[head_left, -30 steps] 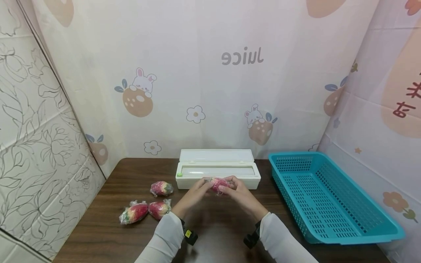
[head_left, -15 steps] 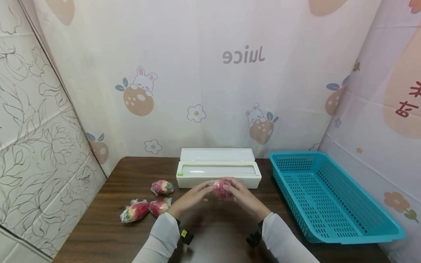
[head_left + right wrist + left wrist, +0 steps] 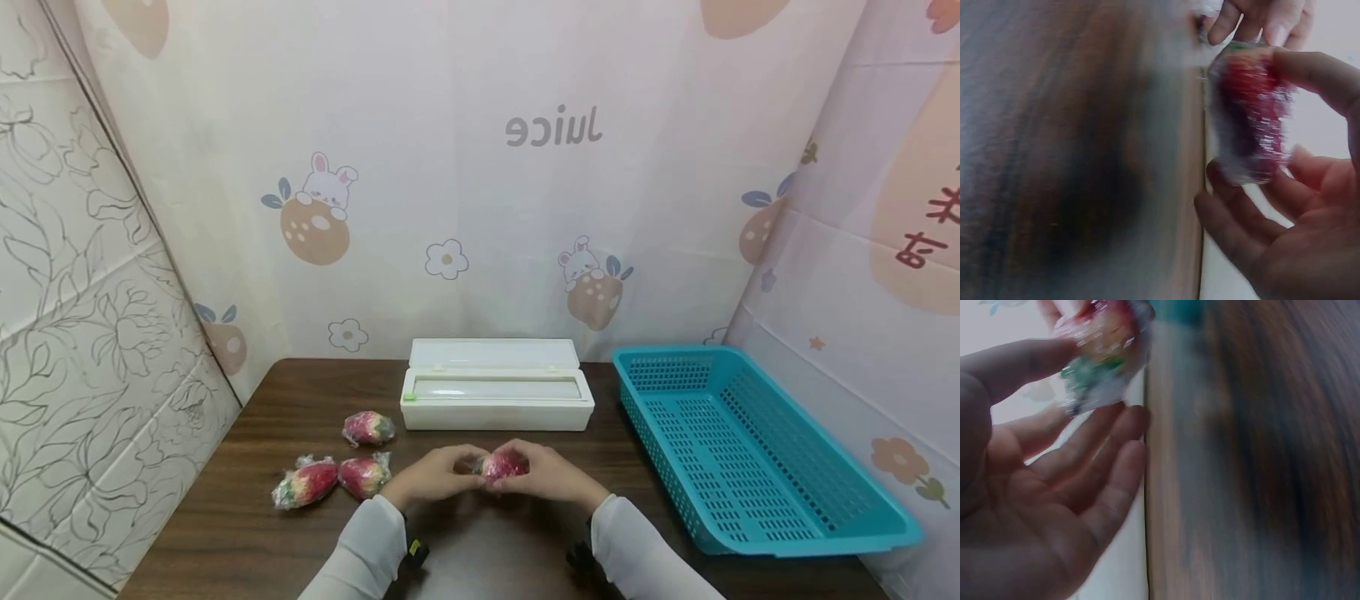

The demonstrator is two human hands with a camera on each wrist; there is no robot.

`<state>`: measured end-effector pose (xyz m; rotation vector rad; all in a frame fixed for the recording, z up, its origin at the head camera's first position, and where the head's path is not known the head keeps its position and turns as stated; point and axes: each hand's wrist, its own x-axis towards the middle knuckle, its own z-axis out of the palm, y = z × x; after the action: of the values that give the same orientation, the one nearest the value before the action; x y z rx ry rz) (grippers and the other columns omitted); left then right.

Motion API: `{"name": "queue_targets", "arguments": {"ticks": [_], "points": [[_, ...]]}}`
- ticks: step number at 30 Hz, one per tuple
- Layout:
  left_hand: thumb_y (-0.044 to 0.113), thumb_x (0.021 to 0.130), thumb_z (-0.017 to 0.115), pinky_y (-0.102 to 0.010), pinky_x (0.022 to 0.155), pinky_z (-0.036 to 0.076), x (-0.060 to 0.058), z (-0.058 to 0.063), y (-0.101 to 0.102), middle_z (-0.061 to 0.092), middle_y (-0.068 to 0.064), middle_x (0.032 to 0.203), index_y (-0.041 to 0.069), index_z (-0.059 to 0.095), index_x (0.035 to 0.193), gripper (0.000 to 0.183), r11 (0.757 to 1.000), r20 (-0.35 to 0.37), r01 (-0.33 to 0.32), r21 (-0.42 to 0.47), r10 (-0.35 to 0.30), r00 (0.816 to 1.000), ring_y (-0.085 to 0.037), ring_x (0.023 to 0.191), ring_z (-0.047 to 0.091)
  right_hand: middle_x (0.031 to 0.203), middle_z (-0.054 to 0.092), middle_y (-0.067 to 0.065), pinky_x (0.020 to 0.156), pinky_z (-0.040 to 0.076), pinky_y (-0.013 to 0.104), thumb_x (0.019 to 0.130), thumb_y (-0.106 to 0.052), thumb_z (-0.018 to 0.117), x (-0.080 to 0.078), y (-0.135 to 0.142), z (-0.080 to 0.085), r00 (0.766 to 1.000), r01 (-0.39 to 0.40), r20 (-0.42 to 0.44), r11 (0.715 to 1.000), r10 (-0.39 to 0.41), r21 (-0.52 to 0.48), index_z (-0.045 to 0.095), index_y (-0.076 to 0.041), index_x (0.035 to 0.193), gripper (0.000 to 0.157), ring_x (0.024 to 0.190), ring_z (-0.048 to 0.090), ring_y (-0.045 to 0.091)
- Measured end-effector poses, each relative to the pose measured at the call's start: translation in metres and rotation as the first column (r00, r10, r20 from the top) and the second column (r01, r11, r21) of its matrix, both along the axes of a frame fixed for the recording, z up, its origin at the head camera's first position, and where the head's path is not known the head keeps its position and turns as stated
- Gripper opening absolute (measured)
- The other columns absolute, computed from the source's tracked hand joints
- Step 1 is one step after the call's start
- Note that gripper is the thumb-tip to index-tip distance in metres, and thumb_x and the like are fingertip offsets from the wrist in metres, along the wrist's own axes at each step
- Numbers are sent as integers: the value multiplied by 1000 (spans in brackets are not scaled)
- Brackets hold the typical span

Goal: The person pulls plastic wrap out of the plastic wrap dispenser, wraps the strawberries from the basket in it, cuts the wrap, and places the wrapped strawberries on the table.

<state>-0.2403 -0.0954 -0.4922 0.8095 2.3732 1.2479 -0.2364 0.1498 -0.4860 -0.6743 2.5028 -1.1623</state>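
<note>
Between both hands is a red fruit (image 3: 501,468), yellowish toward its green end and wrapped in clear plastic film. My right hand (image 3: 551,475) holds its red end between thumb and fingers, as the right wrist view shows. At the green end, my left hand (image 3: 435,475) pinches the film-covered tip with thumb and fingers; its other fingers (image 3: 1125,462) curve below. To the left on the table lie three similar wrapped fruits: one farther back (image 3: 368,428), one nearer (image 3: 364,475) and one at far left (image 3: 306,483).
Behind the hands stands a white cling film dispenser (image 3: 498,417), its lid raised. A turquoise plastic basket (image 3: 675,492) occupies the right side of the dark wood table (image 3: 225,517). Printed curtains (image 3: 480,208) close off the back and sides.
Both hands have come down and nearer to the body with the wrapped fruit, away from the dispenser's front. The three other fruits, dispenser and basket stay where they were.
</note>
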Motion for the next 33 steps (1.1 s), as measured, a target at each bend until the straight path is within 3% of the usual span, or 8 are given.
{"name": "queue_targets", "arguments": {"ticks": [8,14,21,24,26,30,31,33], "points": [[25,95,69,-37,95,50,3,-3,0,67,-7,124,6,60,135,45,990,-47,81,-119,-88,995,-19,113,63,107,60,-3,76,52,30,86,-41,79,4,-4,-10,996,-53,-64,996,58,69,62,-12,118,46,93,58,12],[36,99,62,-45,100,48,9,1,-15,56,-17,139,1,45,147,62,997,-37,25,-77,-28,999,-30,124,57,118,62,-1,87,52,36,90,-40,74,5,-4,-10,996,-64,-64,997,67,49,57,-8,133,56,104,60,15],[35,101,60,-55,100,46,20,18,-67,50,-21,144,2,44,148,59,995,-94,-92,25,94,991,-41,128,51,130,58,5,93,49,45,92,-44,71,8,-1,-9,998,-38,-45,998,39,42,54,-9,141,62,113,57,21],[32,101,63,-57,99,46,27,27,-91,51,-19,143,3,48,145,55,979,-186,-203,0,199,962,-41,126,52,131,58,5,93,49,44,94,-43,69,8,2,-9,999,-35,-39,999,36,25,53,-9,142,60,113,57,21],[28,99,66,-57,98,46,33,32,-107,53,-20,140,2,51,143,54,953,-284,-298,-47,273,919,-42,125,52,130,58,6,94,49,45,96,-42,67,8,4,-9,999,-42,-31,999,42,5,52,-8,142,59,115,57,23],[29,95,71,-66,99,40,39,36,-132,52,-29,136,-2,51,141,59,851,-429,-499,-161,395,812,-51,126,46,134,58,9,99,47,51,100,-40,62,7,8,-9,1000,-24,-4,999,24,-35,51,-7,142,55,123,55,29],[33,94,71,-69,99,37,39,37,-137,49,-32,138,-1,49,143,63,819,-427,-540,-194,425,798,-54,127,43,135,57,11,99,46,53,100,-39,61,7,9,-9,1000,-16,3,999,16,-45,51,-6,142,54,124,54,31],[47,93,68,-77,101,25,39,35,-143,39,-37,143,1,43,147,75,766,-370,-587,-263,481,794,-59,132,32,137,56,14,100,45,55,101,-39,59,7,11,-8,1000,1,22,999,0,-53,50,-6,142,53,127,53,33]]}}
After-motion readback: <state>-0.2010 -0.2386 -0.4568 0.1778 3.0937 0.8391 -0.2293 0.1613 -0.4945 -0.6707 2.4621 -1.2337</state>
